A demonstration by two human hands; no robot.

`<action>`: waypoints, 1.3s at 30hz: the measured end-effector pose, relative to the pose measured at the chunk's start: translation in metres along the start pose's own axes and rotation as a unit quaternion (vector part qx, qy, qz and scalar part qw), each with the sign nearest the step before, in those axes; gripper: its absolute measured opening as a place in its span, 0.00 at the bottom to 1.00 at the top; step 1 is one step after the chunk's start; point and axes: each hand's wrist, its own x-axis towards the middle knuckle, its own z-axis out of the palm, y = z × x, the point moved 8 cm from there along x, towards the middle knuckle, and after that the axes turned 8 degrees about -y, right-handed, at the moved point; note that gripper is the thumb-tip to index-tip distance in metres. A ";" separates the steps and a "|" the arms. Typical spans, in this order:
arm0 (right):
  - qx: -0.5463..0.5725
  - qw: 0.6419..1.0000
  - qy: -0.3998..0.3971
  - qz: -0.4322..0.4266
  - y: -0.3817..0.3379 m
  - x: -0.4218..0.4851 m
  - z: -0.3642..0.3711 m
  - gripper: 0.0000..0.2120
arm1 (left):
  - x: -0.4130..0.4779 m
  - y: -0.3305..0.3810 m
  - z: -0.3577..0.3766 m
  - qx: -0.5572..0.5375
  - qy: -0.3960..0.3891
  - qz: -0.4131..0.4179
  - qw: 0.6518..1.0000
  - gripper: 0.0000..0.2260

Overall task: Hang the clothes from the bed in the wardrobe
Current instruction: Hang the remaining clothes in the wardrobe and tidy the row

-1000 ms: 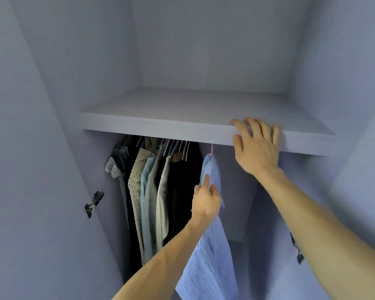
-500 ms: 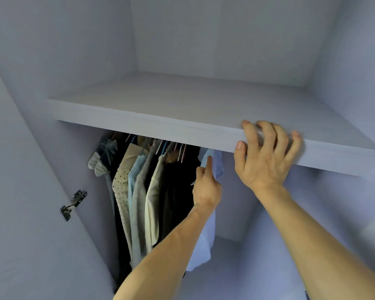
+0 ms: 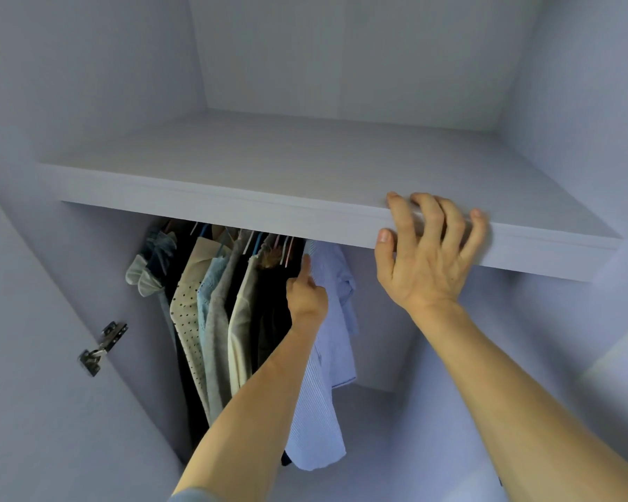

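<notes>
Several garments (image 3: pixel 211 313) hang close together under the shelf (image 3: pixel 269 168) of your wardrobe (image 3: pixel 341 48): a dark one, a cream one with dots, a pale blue one, a grey one and another cream one, their thin hangers (image 3: pixel 251 242) bunched just below the shelf's front edge. At the right end of that row hangs the blue striped shirt (image 3: pixel 332 342), touching the dark clothing beside it, with its hem lower than your forearm. Your left hand (image 3: pixel 307 298) is up against the shirt's shoulder, index finger straight and pointing up, the other fingers curled; you cannot tell whether they pinch any cloth. Your right hand (image 3: pixel 428 255) grips the shelf's front edge, bent fingertips on its top and thumb on its face. The shelf's top is plain and pale, like the walls around it. On your left, the open door (image 3: pixel 33 393) carries a metal hinge (image 3: pixel 102 347).
</notes>
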 end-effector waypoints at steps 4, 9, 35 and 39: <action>-0.006 1.000 -0.006 0.000 0.000 -0.002 0.001 0.18 | 0.008 -0.013 -0.011 0.008 0.003 -0.002 1.000 0.31; -0.009 1.000 -0.020 -0.001 0.001 0.002 0.001 0.18 | -0.002 -0.015 -0.010 -0.013 -0.024 -0.010 1.000 0.23; 0.251 0.901 -0.350 0.056 -0.091 -0.131 -0.110 0.23 | -0.229 -0.077 -0.244 0.425 -0.059 0.107 0.897 0.20; 0.317 0.799 -0.510 -0.006 -0.182 -0.244 -0.134 0.20 | -0.315 -0.171 -0.283 0.418 -0.049 0.013 0.907 0.21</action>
